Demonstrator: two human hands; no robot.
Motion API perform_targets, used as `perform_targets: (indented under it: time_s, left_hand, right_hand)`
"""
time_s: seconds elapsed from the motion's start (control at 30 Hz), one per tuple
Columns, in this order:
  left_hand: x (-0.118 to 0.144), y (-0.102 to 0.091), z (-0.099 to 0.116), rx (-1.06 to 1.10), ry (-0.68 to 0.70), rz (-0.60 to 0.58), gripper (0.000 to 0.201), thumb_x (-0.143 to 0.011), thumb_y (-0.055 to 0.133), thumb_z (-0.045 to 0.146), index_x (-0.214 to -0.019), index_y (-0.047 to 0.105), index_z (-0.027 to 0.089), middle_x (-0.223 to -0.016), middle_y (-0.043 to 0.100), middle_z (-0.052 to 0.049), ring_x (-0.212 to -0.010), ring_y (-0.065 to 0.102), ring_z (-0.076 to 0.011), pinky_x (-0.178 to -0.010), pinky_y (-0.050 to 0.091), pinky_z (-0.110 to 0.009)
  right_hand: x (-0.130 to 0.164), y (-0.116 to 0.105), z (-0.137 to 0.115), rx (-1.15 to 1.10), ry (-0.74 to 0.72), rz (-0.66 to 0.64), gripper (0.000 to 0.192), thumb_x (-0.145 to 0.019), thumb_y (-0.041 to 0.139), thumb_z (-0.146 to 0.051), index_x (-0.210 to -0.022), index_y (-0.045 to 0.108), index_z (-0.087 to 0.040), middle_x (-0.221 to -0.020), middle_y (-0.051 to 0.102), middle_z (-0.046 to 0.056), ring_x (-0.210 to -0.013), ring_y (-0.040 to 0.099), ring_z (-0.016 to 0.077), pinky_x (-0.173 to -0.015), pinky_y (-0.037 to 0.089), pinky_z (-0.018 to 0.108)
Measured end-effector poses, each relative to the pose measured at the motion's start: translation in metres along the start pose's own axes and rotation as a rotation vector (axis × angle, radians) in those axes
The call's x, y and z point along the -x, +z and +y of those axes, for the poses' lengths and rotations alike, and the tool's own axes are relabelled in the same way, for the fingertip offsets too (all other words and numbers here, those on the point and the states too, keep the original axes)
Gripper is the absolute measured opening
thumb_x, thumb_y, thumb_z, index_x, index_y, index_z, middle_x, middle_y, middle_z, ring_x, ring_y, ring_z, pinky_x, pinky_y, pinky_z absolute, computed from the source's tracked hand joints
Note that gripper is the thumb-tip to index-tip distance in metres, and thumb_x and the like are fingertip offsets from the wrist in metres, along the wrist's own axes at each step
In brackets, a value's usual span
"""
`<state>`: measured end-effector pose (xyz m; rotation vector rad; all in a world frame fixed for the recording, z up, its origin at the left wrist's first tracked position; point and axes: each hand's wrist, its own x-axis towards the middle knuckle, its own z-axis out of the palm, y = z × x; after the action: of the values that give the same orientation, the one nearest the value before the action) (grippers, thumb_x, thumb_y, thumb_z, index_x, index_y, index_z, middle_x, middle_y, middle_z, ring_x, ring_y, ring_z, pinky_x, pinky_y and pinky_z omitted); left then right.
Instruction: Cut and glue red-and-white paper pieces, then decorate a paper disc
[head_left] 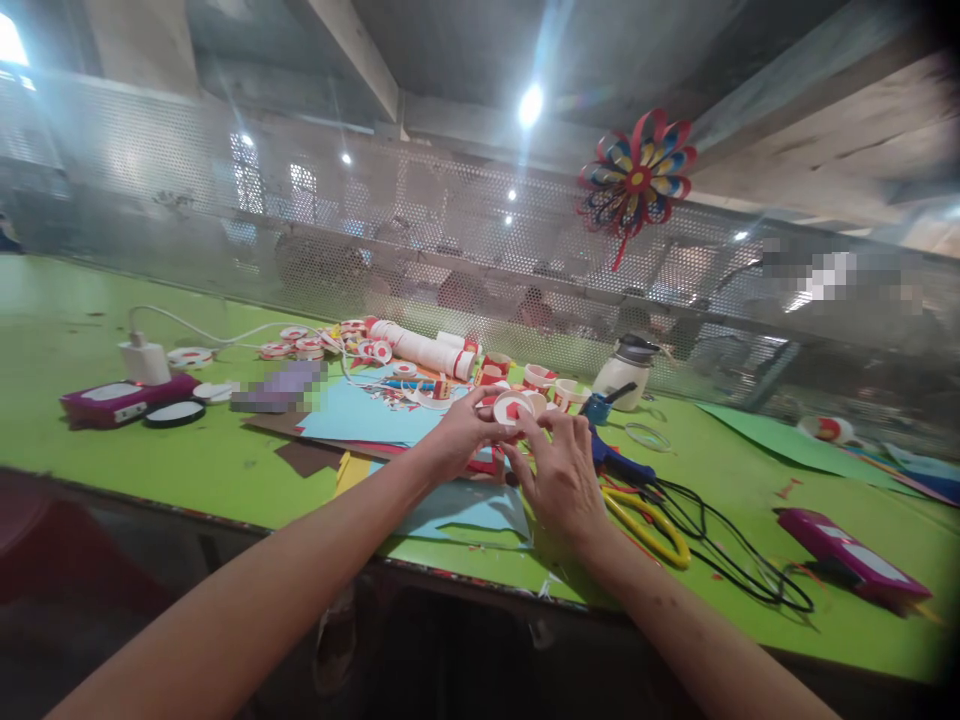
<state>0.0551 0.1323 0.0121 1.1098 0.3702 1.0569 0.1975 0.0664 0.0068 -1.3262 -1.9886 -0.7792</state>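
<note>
Left hand (459, 432) is closed on a paper ring (513, 407), thumb and fingers pinched at its left edge. Right hand (561, 470) is closed on the same ring from the right, fingertips (541, 420) at its rim. The ring, white with red marks, is held between both hands just above the tabletop (225, 455), over blue paper (360, 412).

Near the right hand, a glue gun (611, 455) is laid on the tabletop, with yellow scissors (649, 520) just beside it and a black cable (720, 545) trailing to the right. More rings (540, 378) are seen just behind the hands, and a white roll (420, 347) further back. A white bottle (622, 375) stands behind the glue gun. At far left, a charger (144, 360) and a magenta box (124, 400) are placed side by side; another magenta box (851, 560) lies at far right. A paper pinwheel (637, 180) is hung on the mesh screen (375, 230) behind the tabletop.
</note>
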Motion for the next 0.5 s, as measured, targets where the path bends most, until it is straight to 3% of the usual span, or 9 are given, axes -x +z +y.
perform_targets:
  time_s: [0.5]
  left_hand:
    - [0.0023, 0.0001, 0.0016, -0.074, 0.013, 0.001, 0.064, -0.058, 0.08, 0.01, -0.112, 0.047, 0.017, -0.09, 0.067, -0.008, -0.072, 0.064, -0.0163, -0.059, 0.048, -0.026]
  right_hand:
    - [0.0012, 0.0023, 0.0026, 0.015, -0.017, -0.007, 0.048, -0.091, 0.05, -0.038, -0.128, 0.054, -0.009, -0.103, 0.049, 0.016, -0.096, 0.042, 0.0293, -0.084, 0.043, 0.046]
